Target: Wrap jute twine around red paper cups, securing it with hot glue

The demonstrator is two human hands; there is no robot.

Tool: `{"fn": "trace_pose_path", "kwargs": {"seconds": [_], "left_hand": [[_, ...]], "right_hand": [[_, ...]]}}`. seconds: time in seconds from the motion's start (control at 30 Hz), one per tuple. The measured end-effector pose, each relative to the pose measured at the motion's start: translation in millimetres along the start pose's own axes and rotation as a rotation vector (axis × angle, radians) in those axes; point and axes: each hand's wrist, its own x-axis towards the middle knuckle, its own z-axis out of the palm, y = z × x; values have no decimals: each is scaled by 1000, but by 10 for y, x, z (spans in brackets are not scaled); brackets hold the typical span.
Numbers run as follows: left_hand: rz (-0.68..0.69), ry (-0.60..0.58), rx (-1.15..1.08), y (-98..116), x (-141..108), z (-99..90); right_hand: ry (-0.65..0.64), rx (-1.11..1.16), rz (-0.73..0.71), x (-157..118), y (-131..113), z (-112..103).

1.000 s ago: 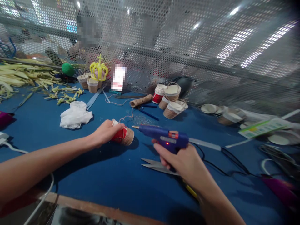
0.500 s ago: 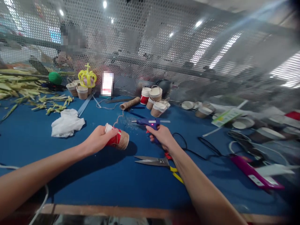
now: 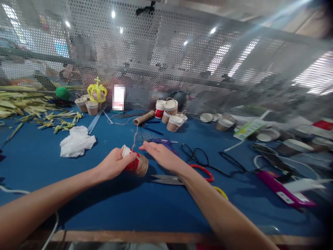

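My left hand (image 3: 114,163) is closed round a red and white paper cup (image 3: 142,164), tilted on its side, its base end wrapped in brown twine. A strand of twine (image 3: 135,135) runs from the cup up to the twine roll (image 3: 144,118) on the blue table. Just right of the cup, my right hand (image 3: 161,153) is empty, its fingers stretched toward the cup. Behind that hand lies the blue glue gun (image 3: 163,141), partly hidden by it. Scissors (image 3: 168,179) lie under my right wrist.
A crumpled white cloth (image 3: 77,141) lies at left, near dried husks (image 3: 23,99) and a yellow crown (image 3: 97,92). Twine-wrapped cups (image 3: 173,123) stand at the back. Black cable (image 3: 194,154), red-handled scissors (image 3: 205,170) and a purple power strip (image 3: 282,189) lie at right.
My right hand has let go of the glue gun, which now lies on the table, and has moved left toward the cup. The view has shifted slightly.
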Motion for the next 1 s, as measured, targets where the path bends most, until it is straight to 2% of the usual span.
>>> {"fn": "trace_pose_path", "kwargs": {"seconds": [0.03,0.1,0.17,0.23,0.37,0.47,0.57,0.73,1.0], "left_hand": [[8,-17,3,-5,-2,6],[18,-39,26,-12,-6,14],[11,-47,44,-10,-7,16],[-14,-55,9,5,-5,9],[-117,-44,-188,63,11,-29],[-219,-29,-414,101,32,-55],[-278,-17,-537,116,45,-59],[-307,-33,-544,108,33,-37],[-277,-99,-428,89,-3,-36]], "right_hand": [[-127,151,-1,4,-63,55],[-207,418,38,17,-149,155],[-146,617,98,27,-188,218],[-60,699,139,28,-196,227],[71,652,121,-8,-175,118],[173,619,112,-44,-154,22],[228,603,107,-61,-131,-14],[228,525,57,-52,-103,25],[180,378,27,-43,-103,58]]}}
